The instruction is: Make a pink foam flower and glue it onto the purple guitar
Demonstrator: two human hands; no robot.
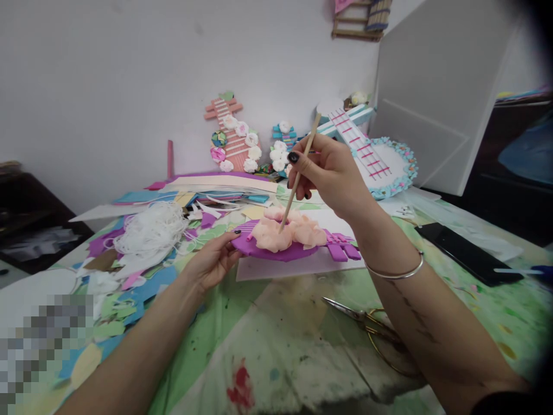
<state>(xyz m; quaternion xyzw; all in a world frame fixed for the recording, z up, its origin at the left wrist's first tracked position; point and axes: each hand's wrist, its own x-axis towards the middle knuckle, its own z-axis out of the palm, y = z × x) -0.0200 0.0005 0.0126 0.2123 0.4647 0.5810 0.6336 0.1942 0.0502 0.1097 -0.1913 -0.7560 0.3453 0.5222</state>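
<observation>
My left hand (218,259) grips the left end of a purple guitar-shaped craft piece (259,249), thumb on top and fingers beneath. Peach paper flowers (309,230) cover much of its upper face. Between the thumb and fingers of my right hand (326,173) is a thin wooden stick (302,167), held at a slant. Its lower tip touches the petals of the flower on the left. A white sheet (254,271) lies under the purple piece. Gold-handled scissors (360,317) rest below my right wrist, partly hidden by the forearm.
White string (151,230) lies tangled among paper scraps (112,305) on the left. Decorated craft guitars, one pink (237,144) and one white (384,167), lean at the back. A black phone (466,253) lies to the right on the paint-stained green cover (268,334).
</observation>
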